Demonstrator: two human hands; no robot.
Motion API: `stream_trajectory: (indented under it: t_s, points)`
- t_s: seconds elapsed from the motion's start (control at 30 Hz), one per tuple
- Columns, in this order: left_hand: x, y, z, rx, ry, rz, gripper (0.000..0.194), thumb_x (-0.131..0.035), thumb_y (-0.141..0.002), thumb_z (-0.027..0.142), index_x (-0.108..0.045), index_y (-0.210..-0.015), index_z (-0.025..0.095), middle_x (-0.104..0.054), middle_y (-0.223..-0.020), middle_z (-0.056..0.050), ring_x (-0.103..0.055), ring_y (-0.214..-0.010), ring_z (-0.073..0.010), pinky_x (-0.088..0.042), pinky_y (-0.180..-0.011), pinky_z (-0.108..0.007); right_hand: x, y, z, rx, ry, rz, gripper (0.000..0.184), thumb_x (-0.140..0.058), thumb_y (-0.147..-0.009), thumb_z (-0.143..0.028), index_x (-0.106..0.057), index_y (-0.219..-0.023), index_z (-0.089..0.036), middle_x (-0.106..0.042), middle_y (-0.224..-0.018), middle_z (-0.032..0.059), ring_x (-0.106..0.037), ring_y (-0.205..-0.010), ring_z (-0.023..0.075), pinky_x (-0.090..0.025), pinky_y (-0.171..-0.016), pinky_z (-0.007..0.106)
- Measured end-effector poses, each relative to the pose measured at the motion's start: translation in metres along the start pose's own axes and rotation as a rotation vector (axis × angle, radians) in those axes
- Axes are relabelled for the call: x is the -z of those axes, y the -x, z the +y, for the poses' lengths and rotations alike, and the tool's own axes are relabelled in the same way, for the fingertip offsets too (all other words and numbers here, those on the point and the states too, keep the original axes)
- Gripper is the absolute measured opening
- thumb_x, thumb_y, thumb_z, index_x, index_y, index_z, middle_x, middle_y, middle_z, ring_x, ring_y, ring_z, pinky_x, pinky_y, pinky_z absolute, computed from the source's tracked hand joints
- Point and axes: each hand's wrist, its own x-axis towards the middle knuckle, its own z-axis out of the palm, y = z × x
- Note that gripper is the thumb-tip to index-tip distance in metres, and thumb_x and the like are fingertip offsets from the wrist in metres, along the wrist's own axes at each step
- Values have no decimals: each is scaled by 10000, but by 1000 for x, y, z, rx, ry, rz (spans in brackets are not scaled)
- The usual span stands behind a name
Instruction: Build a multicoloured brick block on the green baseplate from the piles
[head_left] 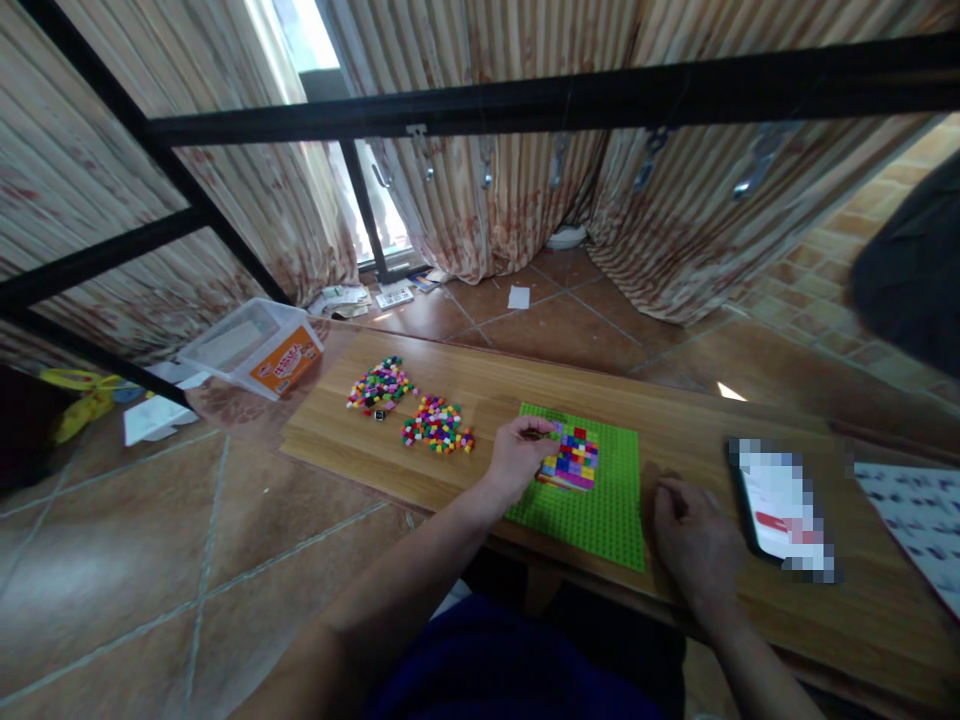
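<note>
A green studded baseplate (619,500) lies on the wooden table with a block of multicoloured toy bricks (576,462) built up on it. Over the left edge of those bricks is my left hand (519,458), thumb and forefinger pinched together. Whatever sits between its fingertips is too small to make out. Just right of the baseplate, my right hand (697,545) rests on the table with its fingers curled in, and nothing shows in it. Two piles of loose small bricks, a nearer pile (435,425) and a farther pile (381,385), lie to the left.
A phone (784,510) with a lit, partly blurred screen lies right of my right hand. Beyond it is a printed sheet (915,510). A clear plastic box (259,345) with an orange label stands off the table's left end. A black metal bar (495,105) crosses above.
</note>
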Motion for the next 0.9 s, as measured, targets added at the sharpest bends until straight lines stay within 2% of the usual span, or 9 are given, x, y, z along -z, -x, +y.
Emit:
stream_trajectory:
  t_s: [0.23, 0.4, 0.53, 0.67, 0.73, 0.8, 0.9]
  points:
    - [-1, -2, -4, -10, 4, 7, 180, -759, -533, 93, -669, -672, 164, -631, -686, 31, -551, -650, -98, -444, -648, -226, 0, 1, 1, 11, -19, 5, 363, -433, -956, -385, -713, -1001, -158, -696, -951, 100, -566, -766, 182, -372, -657, 295]
    - [10, 2, 3, -67, -10, 4, 113, -768, -653, 200, -702, -740, 170, -678, -740, 2, -593, -706, -121, -476, -722, -256, -1, -1, 1, 5, -17, 0, 374, -422, -952, -391, -713, -997, -162, -707, -958, 100, -575, -782, 191, -383, -674, 305]
    - [46, 10, 10, -164, -151, 49, 77, -720, -735, 234, -713, -788, 178, -702, -777, -1, -611, -720, -129, -482, -721, -253, -2, 0, 3, 6, -20, 6, 379, -425, -949, -404, -718, -994, -169, -696, -906, 92, -570, -759, 193, -379, -662, 311]
    - [97, 24, 9, -217, -388, 196, 58, -661, -759, 152, -698, -795, 178, -683, -735, 8, -598, -675, -125, -474, -672, -240, -5, 1, 9, -14, 10, -11, 394, -433, -953, -434, -725, -1012, -176, -698, -902, 93, -569, -727, 198, -373, -634, 317]
    - [117, 32, 7, -263, -517, 242, 84, -637, -783, 129, -694, -823, 176, -697, -788, -4, -628, -728, -137, -496, -720, -253, -6, 2, 12, -21, 25, -19, 400, -438, -950, -446, -728, -1024, -181, -700, -914, 97, -568, -711, 202, -373, -621, 324]
    - [130, 39, 6, -320, -665, 273, 112, -619, -798, 100, -691, -836, 176, -691, -829, -12, -633, -756, -141, -504, -734, -257, -6, 2, 14, -2, 26, -18, 408, -431, -949, -446, -728, -1030, -178, -704, -937, 107, -583, -724, 213, -386, -624, 334]
    - [133, 42, 5, -394, -873, 252, 155, -606, -805, 59, -692, -843, 182, -664, -844, -18, -615, -750, -143, -502, -709, -256, -5, 1, 14, 27, 19, -20, 419, -411, -955, -441, -725, -1018, -171, -711, -956, 114, -612, -765, 230, -408, -642, 344]
